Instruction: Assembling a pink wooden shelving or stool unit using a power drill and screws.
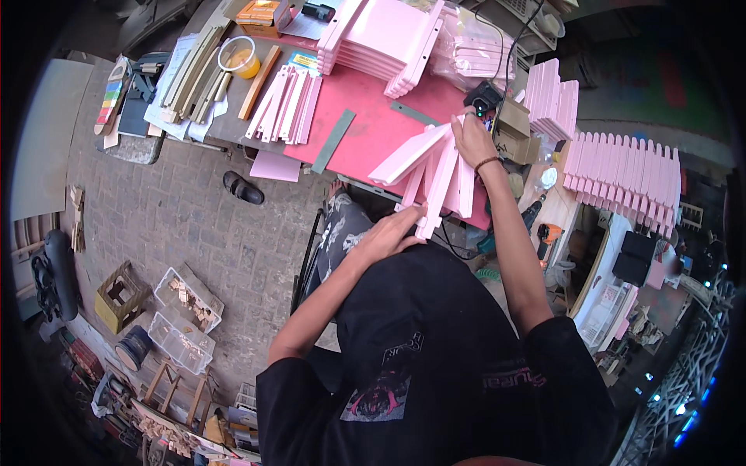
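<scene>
A pink wooden slat (440, 186) slants across the near edge of the red-topped table (365, 105), close to my body. My left hand (395, 233) is closed around its near end. At the far end my right hand (472, 140) grips the slat, wearing a beaded bracelet on the wrist. Several more pink pieces fan out beneath and beside it, among them a wide pink board (406, 155) to the left. Some of their ends are hidden under my fingers. A green strip (334, 141) lies flat on the tabletop to the left.
Stacked pink frames (381, 39) stand at the table's back, with loose pink slats (286, 105) to their left. Rows of pink slats (622, 175) stand at the right, beyond a cardboard box (514, 128). An orange-and-black power tool (549, 234) sits near my right forearm.
</scene>
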The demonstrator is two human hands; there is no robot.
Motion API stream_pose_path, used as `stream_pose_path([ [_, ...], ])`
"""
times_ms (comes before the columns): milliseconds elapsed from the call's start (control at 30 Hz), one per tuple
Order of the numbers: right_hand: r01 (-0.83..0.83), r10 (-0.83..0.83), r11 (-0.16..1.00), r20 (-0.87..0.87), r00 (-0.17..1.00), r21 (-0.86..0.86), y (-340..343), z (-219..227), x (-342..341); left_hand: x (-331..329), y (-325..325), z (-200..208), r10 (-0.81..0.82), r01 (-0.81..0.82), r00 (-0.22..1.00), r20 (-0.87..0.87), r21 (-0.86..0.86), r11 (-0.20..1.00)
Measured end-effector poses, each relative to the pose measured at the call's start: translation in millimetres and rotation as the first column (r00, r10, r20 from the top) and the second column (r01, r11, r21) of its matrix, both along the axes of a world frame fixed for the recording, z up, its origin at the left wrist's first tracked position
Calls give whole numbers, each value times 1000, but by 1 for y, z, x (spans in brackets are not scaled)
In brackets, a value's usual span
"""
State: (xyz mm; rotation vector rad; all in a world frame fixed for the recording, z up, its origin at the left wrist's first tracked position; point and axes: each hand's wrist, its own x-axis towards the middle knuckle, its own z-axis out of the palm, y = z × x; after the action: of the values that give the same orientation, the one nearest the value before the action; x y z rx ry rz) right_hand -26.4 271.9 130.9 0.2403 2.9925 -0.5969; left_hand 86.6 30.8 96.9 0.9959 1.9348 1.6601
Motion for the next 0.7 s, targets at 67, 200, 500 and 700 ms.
stream_pose_path([
  [67, -59, 58, 997, 31, 998, 42, 0, 0, 2, 2, -3, -4, -4, 4, 1000, 27, 13, 1000],
  [200, -14, 7, 999, 139, 990, 46, -4, 17, 9, 1, -8, 0, -62, 62, 994, 85, 10, 998],
  [500, 80, -92, 992, 126, 988, 96, -15, 19, 8, -5, -6, -11, -138, 140, 988, 62, -20, 990],
  [700, 113, -128, 988, 153, 980, 103, -16, 19, 10, -11, -7, -9, -167, 171, 983, 77, -46, 984],
])
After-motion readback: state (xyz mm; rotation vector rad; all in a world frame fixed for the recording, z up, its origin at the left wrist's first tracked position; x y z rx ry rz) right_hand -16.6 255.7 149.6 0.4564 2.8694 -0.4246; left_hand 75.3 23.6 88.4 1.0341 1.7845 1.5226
